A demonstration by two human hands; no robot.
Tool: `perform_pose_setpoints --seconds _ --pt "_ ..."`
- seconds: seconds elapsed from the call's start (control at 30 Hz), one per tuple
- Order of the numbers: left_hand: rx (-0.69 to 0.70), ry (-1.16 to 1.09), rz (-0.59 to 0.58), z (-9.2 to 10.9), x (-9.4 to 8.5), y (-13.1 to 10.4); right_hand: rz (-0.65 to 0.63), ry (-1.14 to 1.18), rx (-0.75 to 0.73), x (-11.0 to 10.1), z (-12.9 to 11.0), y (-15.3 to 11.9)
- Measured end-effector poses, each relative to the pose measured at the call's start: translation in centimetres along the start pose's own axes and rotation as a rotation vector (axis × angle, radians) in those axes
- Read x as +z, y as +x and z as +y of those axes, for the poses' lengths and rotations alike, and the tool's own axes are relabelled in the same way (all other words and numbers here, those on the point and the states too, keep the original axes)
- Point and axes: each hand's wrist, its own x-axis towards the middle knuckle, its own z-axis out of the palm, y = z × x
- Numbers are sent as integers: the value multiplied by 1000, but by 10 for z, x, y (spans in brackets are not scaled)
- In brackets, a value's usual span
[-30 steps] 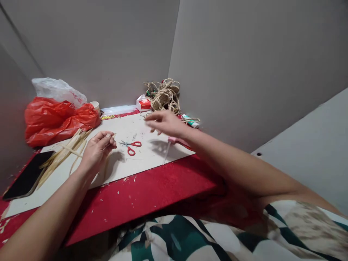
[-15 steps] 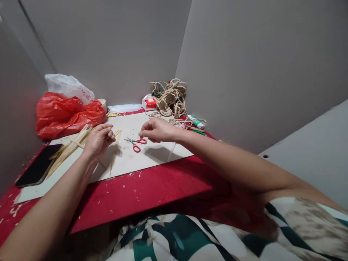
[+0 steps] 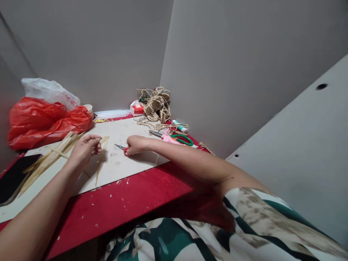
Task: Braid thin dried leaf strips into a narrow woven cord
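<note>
My right hand point(image 3: 136, 145) has its fingers closed on the red handles of small scissors point(image 3: 125, 150). The scissors lie low over the white board, blades pointing left, and the hand covers most of the handles. My left hand point(image 3: 86, 149) hovers over the board's left part, thumb and fingers pinched together. Whatever sits in that pinch is too small to make out. Just right of it lies a thin dried leaf strip point(image 3: 99, 168). Behind and left of the wrist is a bundle of pale dried leaf strips point(image 3: 51, 158), partly covered by the forearm.
A dark phone point(image 3: 15, 177) lies at the left. Red point(image 3: 51, 123) and white plastic bags stand behind it near a cup point(image 3: 88, 108). At the back are a tissue pack point(image 3: 136, 108) and tangled rope point(image 3: 157, 106). Green-handled scissors point(image 3: 185, 139) and a tube point(image 3: 179, 126) lie right.
My right hand has come down onto the small scissors and closed on their handles. My left hand stays pinched near the strips. The view has turned to the right.
</note>
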Motion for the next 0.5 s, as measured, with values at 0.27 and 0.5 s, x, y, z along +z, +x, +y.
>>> perform_pose_setpoints --seconds 0.27,0.5 --pt "48 -49 162 3 2 -2 428 163 355 -48 111 -48" --pt "138 -70 196 12 -3 -2 507 3 733 -58 178 -68"
